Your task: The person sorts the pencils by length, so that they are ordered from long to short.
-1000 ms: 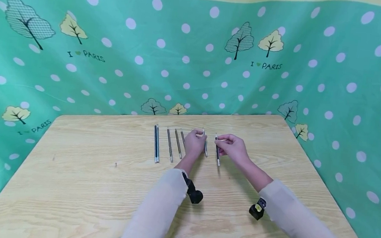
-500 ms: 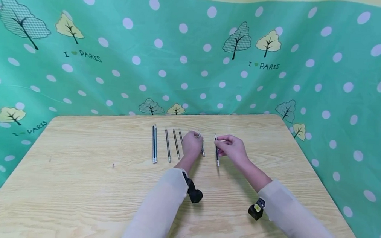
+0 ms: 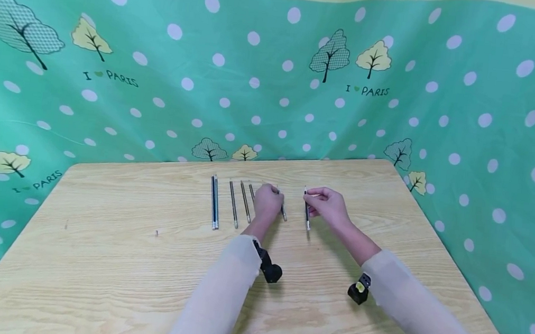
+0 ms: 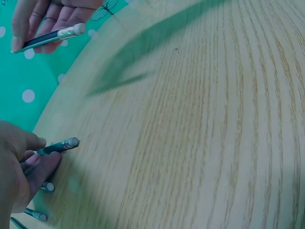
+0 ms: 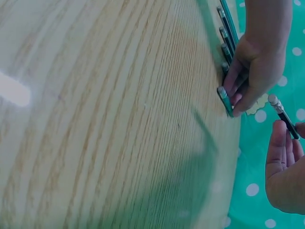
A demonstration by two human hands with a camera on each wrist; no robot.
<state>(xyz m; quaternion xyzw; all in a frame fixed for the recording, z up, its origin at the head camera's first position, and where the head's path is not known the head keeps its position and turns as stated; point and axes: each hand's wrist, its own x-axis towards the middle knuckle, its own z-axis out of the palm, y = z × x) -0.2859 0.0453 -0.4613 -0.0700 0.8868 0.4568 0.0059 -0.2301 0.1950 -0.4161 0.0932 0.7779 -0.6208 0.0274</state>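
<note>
My left hand (image 3: 268,201) reaches over the right end of a row of pencils. It pinches a dark pencil (image 4: 62,145) between thumb and fingers, the eraser end pointing toward me. To its right, my right hand (image 3: 330,207) holds another dark pencil (image 3: 307,213) by thumb and fingertips, its white eraser end lowest. In the left wrist view this pencil is raised off the table. Left of my left hand lie a pencil pair (image 3: 215,205) side by side, a single pencil (image 3: 234,205) and another pencil (image 3: 245,203). The left hand partly covers further pencils.
The wooden table (image 3: 97,258) reaches to a green polka-dot cloth (image 3: 239,53) hanging behind and at the sides. A tiny dark speck (image 3: 156,233) lies left of the row. Black wrist cameras are strapped to both sleeves.
My left fingers have shifted over the upper part of their pencil, now hiding more of it. My right hand has drifted slightly right with its pencil. The head view has turned a little right.
</note>
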